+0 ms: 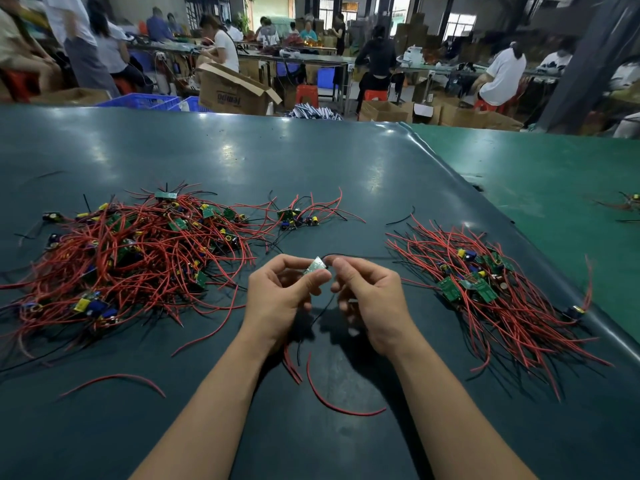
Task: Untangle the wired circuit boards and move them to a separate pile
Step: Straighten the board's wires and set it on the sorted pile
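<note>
A glossy dark teal work table (242, 157) fills the foreground, catching pale ceiling-light reflections; a brighter green mat (540, 174) lies along its right side. Beyond are long workbenches (298, 58) with seated workers, red plastic stools (307, 93), an open brown cardboard box (232, 89) and blue plastic crates (145, 100). Bright windows (459, 24) light the far wall

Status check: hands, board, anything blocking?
Left hand and right hand both pinch one circuit board above the table. Its wires hang down, clear of both piles. Nothing in the way.
</note>
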Demonstrator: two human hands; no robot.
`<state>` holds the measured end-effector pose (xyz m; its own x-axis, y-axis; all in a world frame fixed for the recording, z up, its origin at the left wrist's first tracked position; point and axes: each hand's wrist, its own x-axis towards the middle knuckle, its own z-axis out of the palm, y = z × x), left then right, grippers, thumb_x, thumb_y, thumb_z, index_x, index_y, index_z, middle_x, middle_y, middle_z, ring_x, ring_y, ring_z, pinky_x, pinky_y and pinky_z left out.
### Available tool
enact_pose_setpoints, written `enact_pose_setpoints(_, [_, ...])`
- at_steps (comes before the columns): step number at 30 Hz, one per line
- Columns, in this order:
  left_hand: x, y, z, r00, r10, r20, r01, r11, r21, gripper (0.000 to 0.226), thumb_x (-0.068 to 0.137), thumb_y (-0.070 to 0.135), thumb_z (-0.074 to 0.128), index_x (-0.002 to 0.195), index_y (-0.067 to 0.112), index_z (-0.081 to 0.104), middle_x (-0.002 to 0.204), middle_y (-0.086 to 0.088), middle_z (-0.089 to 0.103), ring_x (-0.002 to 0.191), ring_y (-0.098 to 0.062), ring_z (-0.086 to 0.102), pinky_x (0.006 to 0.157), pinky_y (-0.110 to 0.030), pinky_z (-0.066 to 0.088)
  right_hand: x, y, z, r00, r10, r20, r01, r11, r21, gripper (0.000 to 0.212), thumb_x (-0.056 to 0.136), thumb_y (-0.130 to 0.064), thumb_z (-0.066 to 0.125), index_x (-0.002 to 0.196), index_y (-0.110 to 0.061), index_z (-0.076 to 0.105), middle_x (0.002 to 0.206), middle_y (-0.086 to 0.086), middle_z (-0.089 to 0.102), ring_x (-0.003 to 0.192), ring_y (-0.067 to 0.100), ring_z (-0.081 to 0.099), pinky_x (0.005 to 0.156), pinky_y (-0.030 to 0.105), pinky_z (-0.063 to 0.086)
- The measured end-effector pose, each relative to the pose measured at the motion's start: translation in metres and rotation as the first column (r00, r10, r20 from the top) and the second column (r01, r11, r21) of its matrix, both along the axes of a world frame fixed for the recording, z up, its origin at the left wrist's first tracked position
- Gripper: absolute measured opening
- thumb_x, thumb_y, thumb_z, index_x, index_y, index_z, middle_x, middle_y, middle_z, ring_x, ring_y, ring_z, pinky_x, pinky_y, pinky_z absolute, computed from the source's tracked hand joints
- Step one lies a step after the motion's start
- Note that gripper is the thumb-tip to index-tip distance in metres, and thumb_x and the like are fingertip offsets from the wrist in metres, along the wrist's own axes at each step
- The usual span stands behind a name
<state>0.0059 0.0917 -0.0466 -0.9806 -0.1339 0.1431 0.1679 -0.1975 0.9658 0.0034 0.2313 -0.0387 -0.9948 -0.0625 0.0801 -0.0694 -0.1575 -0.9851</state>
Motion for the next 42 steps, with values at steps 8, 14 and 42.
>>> enact_pose_setpoints(8, [0.005, -0.002, -0.001, 0.995, -0.077, -0.056, 0.078, 0.996, 0.030, 0.027, 0.078, 0.010, 0.074, 0.105, 0.014, 0.072, 0.079, -0.007, 0.075, 0.064, -0.007, 0.067, 0.054, -0.018, 0.050, -0.002, 0.001, -0.002, 0.997, 0.044, 0.061, -0.041, 0.998, -0.053, 0.021, 0.076, -0.034, 0.073, 0.083, -0.015, 0.076, 0.068, 0.003, 0.066, 0.046, 0.011, 0.052, 0.038, 0.020, 0.039])
enact_pose_setpoints(14, [0.006, -0.003, -0.001, 0.986, -0.148, -0.077, 0.149, 0.989, 0.008, 0.027, 0.085, 0.002, 0.068, 0.107, 0.016, 0.073, 0.080, -0.005, 0.075, 0.059, -0.004, 0.060, 0.051, -0.016, 0.045, -0.001, 0.000, -0.002, 1.000, 0.019, 0.009, -0.019, 1.000, -0.018, 0.013, 0.090, -0.023, 0.068, 0.082, -0.017, 0.076, 0.071, 0.006, 0.069, 0.049, 0.009, 0.055, 0.041, 0.019, 0.041])
enact_pose_setpoints(42, [0.005, -0.007, -0.006, 0.996, -0.078, -0.039, 0.076, 0.996, -0.049, 0.013, 0.089, 0.000, 0.067, 0.093, 0.010, 0.075, 0.080, -0.009, 0.076, 0.060, -0.005, 0.060, 0.057, -0.016, 0.046, -0.008, 0.009, -0.001, 0.991, -0.102, 0.084, 0.099, 0.994, 0.039, 0.021, 0.086, -0.031, 0.071, 0.082, -0.011, 0.069, 0.060, -0.001, 0.059, 0.046, 0.010, 0.052, 0.037, 0.020, 0.038])
